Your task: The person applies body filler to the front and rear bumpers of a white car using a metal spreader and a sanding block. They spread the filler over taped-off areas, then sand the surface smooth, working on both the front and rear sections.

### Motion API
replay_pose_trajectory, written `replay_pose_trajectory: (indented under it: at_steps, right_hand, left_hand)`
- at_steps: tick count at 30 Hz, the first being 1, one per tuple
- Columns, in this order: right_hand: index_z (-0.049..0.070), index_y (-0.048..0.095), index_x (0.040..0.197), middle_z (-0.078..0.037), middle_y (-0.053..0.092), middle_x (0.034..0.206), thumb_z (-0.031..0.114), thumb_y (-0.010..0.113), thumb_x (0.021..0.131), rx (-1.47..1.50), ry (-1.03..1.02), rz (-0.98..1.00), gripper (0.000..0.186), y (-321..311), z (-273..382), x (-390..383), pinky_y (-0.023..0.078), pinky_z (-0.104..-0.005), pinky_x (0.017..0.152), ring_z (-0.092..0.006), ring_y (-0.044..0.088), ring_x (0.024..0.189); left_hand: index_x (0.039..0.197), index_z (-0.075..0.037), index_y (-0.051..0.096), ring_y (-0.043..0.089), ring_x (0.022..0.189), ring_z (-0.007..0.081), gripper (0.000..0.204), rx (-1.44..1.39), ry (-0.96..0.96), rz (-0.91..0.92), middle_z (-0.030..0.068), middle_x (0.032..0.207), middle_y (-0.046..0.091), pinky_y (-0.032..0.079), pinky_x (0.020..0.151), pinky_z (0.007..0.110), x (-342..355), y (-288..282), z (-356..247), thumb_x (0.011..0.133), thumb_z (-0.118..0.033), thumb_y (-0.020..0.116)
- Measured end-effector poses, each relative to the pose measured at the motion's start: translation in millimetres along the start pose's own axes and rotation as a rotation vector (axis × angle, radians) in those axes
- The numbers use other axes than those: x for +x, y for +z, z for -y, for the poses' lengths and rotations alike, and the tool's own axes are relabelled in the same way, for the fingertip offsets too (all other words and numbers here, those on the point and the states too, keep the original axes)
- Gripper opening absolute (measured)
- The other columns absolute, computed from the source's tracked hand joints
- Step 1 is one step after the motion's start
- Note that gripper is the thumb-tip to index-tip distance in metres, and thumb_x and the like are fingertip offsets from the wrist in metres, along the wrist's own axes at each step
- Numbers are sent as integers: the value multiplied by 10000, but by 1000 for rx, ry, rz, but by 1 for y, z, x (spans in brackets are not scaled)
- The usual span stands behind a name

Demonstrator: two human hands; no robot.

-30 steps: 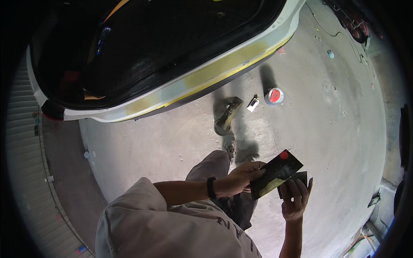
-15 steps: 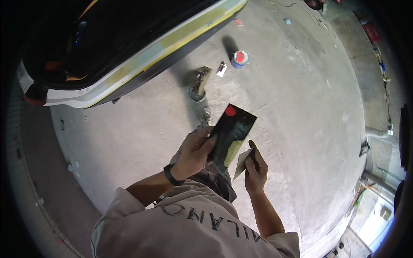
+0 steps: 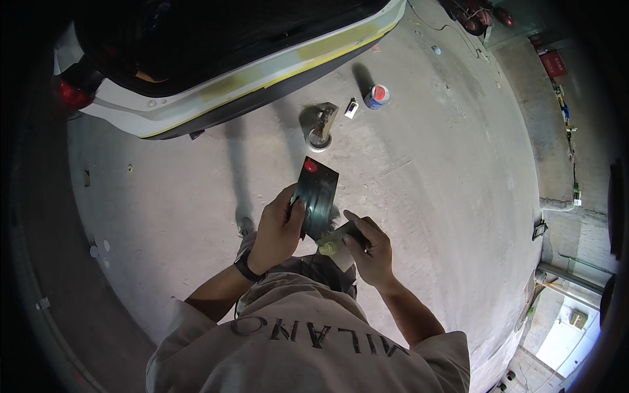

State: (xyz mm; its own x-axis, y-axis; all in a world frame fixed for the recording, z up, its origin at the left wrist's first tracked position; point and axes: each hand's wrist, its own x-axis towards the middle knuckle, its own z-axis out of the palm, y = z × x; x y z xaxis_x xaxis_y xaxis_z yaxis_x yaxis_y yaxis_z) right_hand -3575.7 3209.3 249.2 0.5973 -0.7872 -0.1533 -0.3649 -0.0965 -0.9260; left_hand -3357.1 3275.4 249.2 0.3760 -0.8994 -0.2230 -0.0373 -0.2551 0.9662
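Observation:
My left hand (image 3: 276, 230) is closed on the left edge of a dark rectangular mixing board (image 3: 320, 200), held tilted in front of my body. A round red dab (image 3: 310, 166) sits at the board's far left corner, and faint smears mark its dark face. Between the thumb and fingers of my right hand (image 3: 372, 254) is a flat putty spreader (image 3: 342, 257), at the board's near end. Pale yellow-green putty (image 3: 330, 248) is gathered on the spreader. Whether the spreader touches the board is hard to tell.
Ahead left stands a white car (image 3: 262, 75) with yellow-green patches along its bumper and a red tail lamp (image 3: 73, 93). On the concrete floor are an open tin (image 3: 320, 143) with a smeared flat piece in it, a small white tube (image 3: 352, 108) and a blue can (image 3: 378, 97).
The board has moved left. My right hand has brought the spreader in to the board's near end. The yellow-green putty that lay on the board now sits on the spreader.

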Motion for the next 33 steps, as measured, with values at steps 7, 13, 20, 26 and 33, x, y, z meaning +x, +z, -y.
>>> replay_pose_trajectory:
  at_steps: [7,13,20,26,33]
  right_hand:
    - [42,688,1029,-148,637,1094,-49,701,877,-55,-948,-41,177,199,96,25,577,-534,1016,-326,677,1009]
    - [143,801,945,-106,617,1137,83,895,700,-188,-1003,-78,269,261,131,42,465,-613,1144,-307,596,1134]
    - [79,800,1023,-121,662,1144,11,756,737,-489,-657,68,297,221,131,87,597,-455,934,-321,672,1046]
    - [115,813,1012,-94,728,1094,121,779,744,-412,-756,-94,270,201,169,169,606,-458,933,-289,714,1055]
    - [141,796,1104,-77,716,1170,206,755,807,-411,-617,84,307,192,173,248,558,-490,1028,-266,698,1115]
  left_hand:
    - [1343,13,524,601,781,72,302,-578,-270,-232,54,969,636,491,639,247,-84,-173,16,1125,-175,435]
    - [1355,8,544,645,826,71,360,-821,-270,-45,51,1076,684,521,653,213,-98,-266,-18,1129,-249,432]
    - [1438,36,480,609,819,65,394,-546,-146,25,67,1108,689,474,682,229,-32,-307,-20,1114,-186,459]
    - [1444,66,451,657,893,152,382,59,75,68,155,1114,692,527,797,292,73,-326,-27,1108,-115,431]
    - [1441,58,425,570,579,71,365,-8,50,188,53,813,652,460,545,242,186,-325,-32,1115,-105,414]
